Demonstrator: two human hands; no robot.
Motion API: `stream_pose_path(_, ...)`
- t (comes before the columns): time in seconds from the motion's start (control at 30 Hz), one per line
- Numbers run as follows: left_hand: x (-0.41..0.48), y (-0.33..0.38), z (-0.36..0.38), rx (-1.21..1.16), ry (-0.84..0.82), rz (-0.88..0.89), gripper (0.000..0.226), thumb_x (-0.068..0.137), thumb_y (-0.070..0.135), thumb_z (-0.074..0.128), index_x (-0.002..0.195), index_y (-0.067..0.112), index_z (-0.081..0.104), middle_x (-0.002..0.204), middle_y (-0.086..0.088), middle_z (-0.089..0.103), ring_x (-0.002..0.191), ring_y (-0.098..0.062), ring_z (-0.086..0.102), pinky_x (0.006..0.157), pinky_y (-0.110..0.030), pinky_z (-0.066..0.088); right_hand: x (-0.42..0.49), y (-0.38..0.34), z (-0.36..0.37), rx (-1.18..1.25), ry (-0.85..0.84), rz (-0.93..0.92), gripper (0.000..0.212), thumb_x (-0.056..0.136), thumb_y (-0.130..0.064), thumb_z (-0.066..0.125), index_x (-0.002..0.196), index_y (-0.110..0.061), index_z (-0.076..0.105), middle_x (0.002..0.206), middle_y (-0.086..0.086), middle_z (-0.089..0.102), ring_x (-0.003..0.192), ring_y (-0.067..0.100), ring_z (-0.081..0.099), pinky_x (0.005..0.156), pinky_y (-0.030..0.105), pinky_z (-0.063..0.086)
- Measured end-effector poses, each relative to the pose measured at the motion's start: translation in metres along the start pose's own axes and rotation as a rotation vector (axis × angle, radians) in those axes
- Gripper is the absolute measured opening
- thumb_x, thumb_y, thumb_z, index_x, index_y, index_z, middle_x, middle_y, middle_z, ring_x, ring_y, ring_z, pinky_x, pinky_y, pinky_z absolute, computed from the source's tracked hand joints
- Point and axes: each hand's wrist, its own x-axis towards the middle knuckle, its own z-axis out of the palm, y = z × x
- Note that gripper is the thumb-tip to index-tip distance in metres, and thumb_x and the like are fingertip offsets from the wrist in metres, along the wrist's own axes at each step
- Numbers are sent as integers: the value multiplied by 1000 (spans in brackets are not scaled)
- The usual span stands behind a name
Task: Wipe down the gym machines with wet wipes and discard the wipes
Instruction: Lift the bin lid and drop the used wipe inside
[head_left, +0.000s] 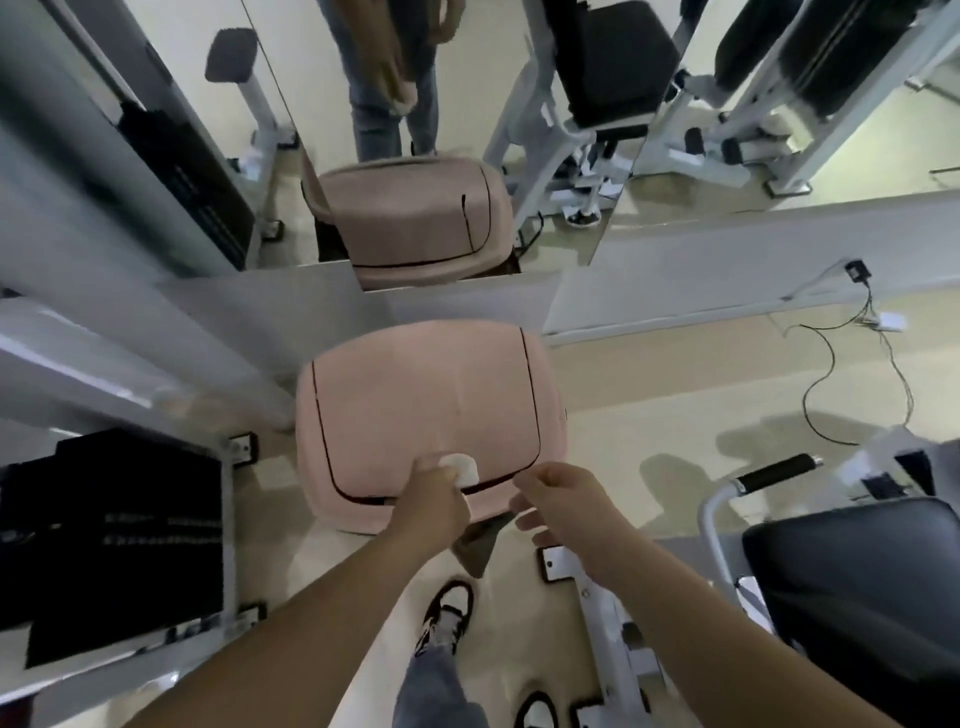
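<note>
My left hand (434, 488) pinches the balled wet wipe (463, 466) at its fingertips, right over the near edge of the pink bin (549, 374). My right hand (558, 499) hovers just beside it, loosely curled and empty. If the lid flap (426, 395) doesn't give, the wipe could roll off onto the floor (675, 405).

Floor (675, 395): pink bin (426, 410), seemingly loose cable (821, 384)

bin (426, 405) 1 (mirrored behind) | wipe (464, 467) 1 | hands (434, 483) (558, 499) 2 | shoes (449, 608) (537, 713) 2
</note>
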Motion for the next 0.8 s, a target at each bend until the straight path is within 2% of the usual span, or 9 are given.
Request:
stream_pose_path(0.07, 33, -11, 2, 102, -14, 68, 40, 88, 8, 49, 124, 18, 65, 134, -4, 44, 112, -30, 59, 98, -32, 47, 30, -5, 5, -24, 9, 29, 20, 103, -24, 56, 102, -11, 71, 95, 14, 77, 72, 19, 66, 66, 34, 52)
stream_pose_path(0.13, 59, -22, 4, 191, -26, 153, 37, 84, 5, 50, 112, 25, 63, 115, 4, 50, 108, -26, 60, 86, -32, 48, 56, -6, 10, -25, 4, 76, 19, 104, -23, 55, 105, -11, 70, 98, 15, 76, 72, 19, 65, 66, 34, 51)
stream_pose_path(0.27, 99, -46, 11, 339, -112, 160, 24, 81, 7, 52, 89, 28, 60, 100, 0, 56, 89, -24, 56, 72, -31, 39, 93, 1, 22, 20, 16, 187, 19, 104, -23, 57, 108, -9, 68, 95, 16, 76, 72, 22, 66, 67, 37, 52)
stream_pose_path(0.33, 115, -57, 23, 372, -97, 212, 16, 92, 19, 48, 95, 27, 62, 103, -3, 62, 92, -24, 57, 78, -32, 46, 106, 6, 29, 18, 27, 216, 18, 104, -24, 57, 107, -10, 68, 91, 14, 75, 72, 23, 65, 66, 36, 51)
stream_pose_path(0.43, 133, -77, 43, 429, -196, 244, 31, 105, 33, 42, 125, 23, 63, 121, -2, 65, 107, -22, 61, 87, -30, 48, 121, 11, 40, 20, 23, 251, 14, 104, -22, 56, 103, -13, 67, 87, 10, 72, 72, 23, 63, 65, 36, 49)
stream_pose_path(0.5, 136, -82, 49, 542, -295, 260, 45, 109, 38, 34, 134, 13, 62, 129, -8, 65, 116, -25, 61, 97, -33, 49, 126, 13, 46, -7, 15, 267, 14, 104, -24, 55, 103, -15, 66, 88, 9, 72, 72, 22, 63, 62, 33, 49)
stream_pose_path(0.63, 127, -81, 44, 559, -389, 167, 48, 111, 32, 24, 135, 9, 58, 138, -11, 60, 122, -28, 57, 103, -40, 48, 128, 12, 51, -40, 1, 287, 18, 105, -27, 54, 111, -14, 65, 98, 15, 76, 74, 22, 64, 61, 31, 50)
stream_pose_path(0.73, 123, -69, 34, 526, -363, 85, 40, 109, 24, 33, 134, 8, 59, 139, -8, 60, 128, -24, 55, 110, -38, 42, 124, 8, 54, -24, 6, 286, 18, 105, -26, 54, 110, -14, 65, 105, 17, 76, 75, 22, 65, 61, 31, 51)
stream_pose_path(0.8, 113, -49, 22, 492, -311, 103, 33, 107, 21, 38, 128, 11, 62, 132, -7, 63, 124, -24, 57, 106, -37, 45, 117, 3, 54, -6, 17, 260, 17, 105, -24, 54, 107, -13, 66, 99, 16, 75, 74, 23, 66, 60, 31, 50)
